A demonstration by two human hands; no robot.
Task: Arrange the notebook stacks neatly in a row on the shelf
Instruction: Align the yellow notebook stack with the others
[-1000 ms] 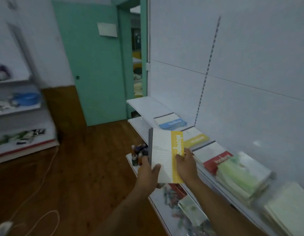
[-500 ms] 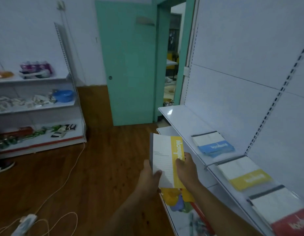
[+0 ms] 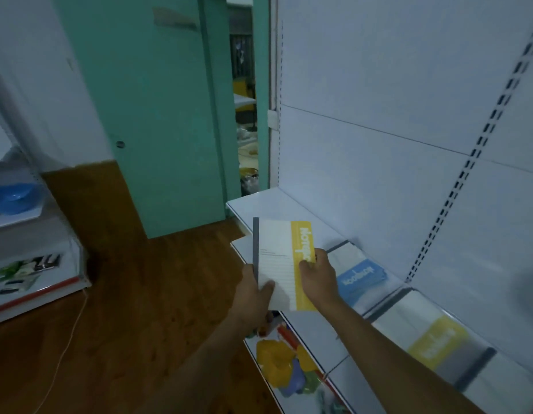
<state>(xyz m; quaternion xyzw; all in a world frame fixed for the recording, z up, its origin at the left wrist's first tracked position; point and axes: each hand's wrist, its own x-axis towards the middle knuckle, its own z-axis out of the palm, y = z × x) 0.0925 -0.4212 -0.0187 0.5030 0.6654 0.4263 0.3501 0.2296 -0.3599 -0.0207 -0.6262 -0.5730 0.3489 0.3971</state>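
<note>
The notebook stack (image 3: 281,264), white with a yellow band and grey spine, was held at centre frame, in the air in front of the white shelf (image 3: 271,201), touching no surface. Its long axis ran up and down the frame, spine to the left. The left hand (image 3: 255,289) gripped the lower left corner, thumb across the cover. The right hand (image 3: 317,277) pinched the yellow band at the right edge, thumb on the cover; its other fingers were hidden behind the stack. The bare shelf stretch lay above and right of the stack, beyond the blue notebook stack (image 3: 359,274); the right hand was judged nearer to it. The yellow notebook stack (image 3: 432,339) at lower right was blurred. How many notebooks were held could not be determined.
</note>
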